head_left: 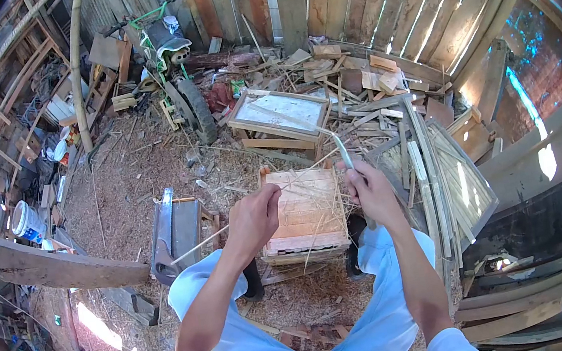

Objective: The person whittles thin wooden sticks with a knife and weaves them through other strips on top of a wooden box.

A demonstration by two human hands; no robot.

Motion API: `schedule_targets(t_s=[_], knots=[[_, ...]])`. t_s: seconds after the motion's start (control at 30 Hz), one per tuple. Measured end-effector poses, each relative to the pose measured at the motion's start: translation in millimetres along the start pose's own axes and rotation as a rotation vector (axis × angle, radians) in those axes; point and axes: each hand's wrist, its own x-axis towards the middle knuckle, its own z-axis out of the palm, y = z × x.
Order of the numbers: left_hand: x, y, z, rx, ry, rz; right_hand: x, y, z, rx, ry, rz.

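Note:
My left hand is closed around a thin wooden stick, whose near end points down to the left. My right hand grips a curved-blade knife, blade upward and its tip bent to the left. Its handle is mostly hidden in the fist. Between and below both hands stands a low slatted wooden bench, strewn with thin shavings and strips. To the left, a handsaw lies on a small dark-topped stand.
A framed white panel rests ahead, beside heaped wood scraps. Long boards lean at the right. A plank juts in from the left. A small bike stands at the back; a white bucket sits far left.

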Motion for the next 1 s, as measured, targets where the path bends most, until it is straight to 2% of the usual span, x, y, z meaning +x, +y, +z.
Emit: schedule_targets(t_s=[0.03,0.07,0.13,0.27,0.33,0.43,0.5,0.57,0.73,0.93,1.0], knots=[[0.0,-0.1,-0.7,0.002,0.000,-0.004,-2.7,-11.2,2.1,0.185,-0.081,0.045],[0.2,1.1,-0.8,-0.011,0.025,0.005,-6.6,-23.3,4.8,0.186,-0.082,0.048],[1.2,2.8,0.8,-0.028,0.049,0.017,-12.7,-43.3,12.7,0.450,-0.158,0.145],[2.0,6.6,4.0,-0.143,0.033,0.017,-17.5,-46.0,30.4,0.534,-0.258,0.203],[0.6,12.4,4.6,-0.157,0.030,0.038,-18.9,-46.9,38.9,0.709,-0.369,0.248],[-2.2,18.5,3.0,-0.160,-0.019,0.003,-20.1,-46.2,45.6,0.713,-0.435,0.264],[-3.7,17.6,4.9,-0.170,0.038,0.051,-19.9,-46.6,45.7,0.715,-0.464,0.268],[-4.1,16.5,3.5,-0.168,0.024,0.045,-18.7,-48.4,39.8,0.714,-0.394,0.349],[-6.1,17.4,-3.9,-0.164,-0.042,-0.037,-10.4,-46.5,14.5,0.910,-0.270,0.326],[-7.7,21.0,-0.3,-0.173,-0.004,0.023,-21.1,-43.7,36.1,0.887,-0.456,0.440],[-7.6,20.3,-2.2,-0.182,-0.010,0.003,-19.9,-43.8,33.0,0.861,-0.422,0.448]])
